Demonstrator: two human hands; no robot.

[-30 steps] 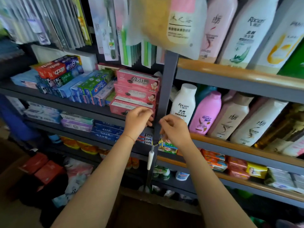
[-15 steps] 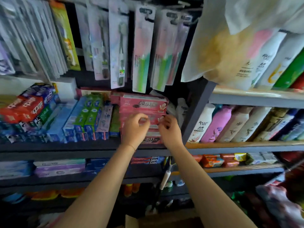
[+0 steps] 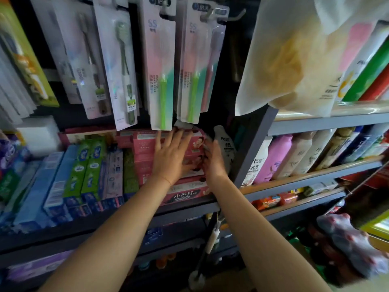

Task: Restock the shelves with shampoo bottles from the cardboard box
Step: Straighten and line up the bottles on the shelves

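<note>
My left hand lies flat, fingers spread, on top of a stack of pink toothpaste boxes on the left shelf. My right hand presses against the right side of that stack, fingers extended, holding nothing. Just right of it a white shampoo bottle stands in the dark gap beside the grey shelf post. More shampoo bottles stand in a row on the right shelf: a white one, a pink one and cream ones. The cardboard box is barely visible at the bottom edge.
Packaged toothbrushes hang low over the pink stack. Green and blue toothpaste boxes fill the shelf to the left. A pale plastic bag hangs at upper right. Small snack packs lie on the lower right shelf.
Both hands rose from the shelf post's hanging tag to the pink toothpaste stack and opened flat on it. The view tilted upward and closer to the shelf.
</note>
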